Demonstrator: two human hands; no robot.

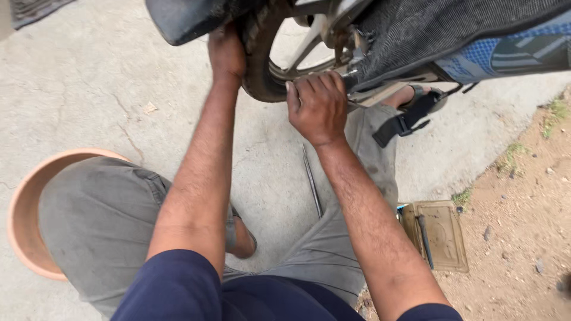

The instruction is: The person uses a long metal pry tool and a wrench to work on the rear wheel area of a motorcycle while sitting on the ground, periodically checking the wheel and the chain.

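Both hands grip the black rubber motorcycle tyre (257,65) ahead: left hand (226,53) fingers wrapped over tread, right hand (317,107) fingers curled on sidewall.

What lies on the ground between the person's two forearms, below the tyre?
In the head view, a thin metal rod lies on bare concrete between the forearms, below the tyre.

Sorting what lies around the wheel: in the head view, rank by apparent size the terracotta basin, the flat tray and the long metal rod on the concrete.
1. Terracotta basin, though a knee hides much of it.
2. Flat tray.
3. Metal rod, long but very thin.
The basin lies nearer the camera, so its lead may be exaggerated.
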